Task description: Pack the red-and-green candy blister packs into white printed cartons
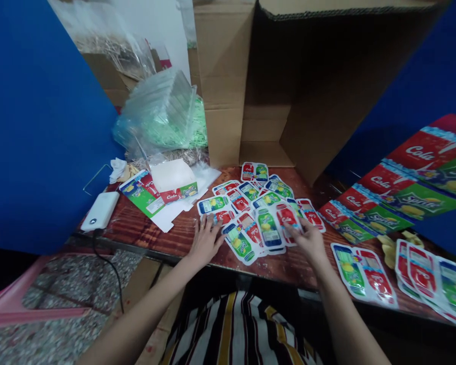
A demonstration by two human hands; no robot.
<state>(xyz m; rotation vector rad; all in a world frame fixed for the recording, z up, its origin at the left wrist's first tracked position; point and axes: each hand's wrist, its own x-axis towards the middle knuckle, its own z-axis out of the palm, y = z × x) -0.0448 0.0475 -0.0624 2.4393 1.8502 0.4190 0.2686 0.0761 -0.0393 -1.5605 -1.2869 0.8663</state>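
Flat bottle-shaped candy packets (269, 229), printed red "Cola" and green "Sprite", lie in a loose overlapping heap on the table. My left hand (205, 239) rests with fingers spread at the heap's left edge, its fingertips by a red and green packet (213, 204). On the right side of the heap, my right hand (309, 241) has thumb and fingers closed on the edge of a packet with a red Cola half (288, 217). That packet overlaps others beneath it, and part of its edge is hidden by my fingers.
A large open cardboard box (224, 81) stands behind the heap. Printed Cola and Sprite cartons (387, 203) are stacked at right, above more packets (365, 274). To the left are an unfolded carton (152, 195), a white power bank (101, 210) with cable, and clear plastic trays (159, 106).
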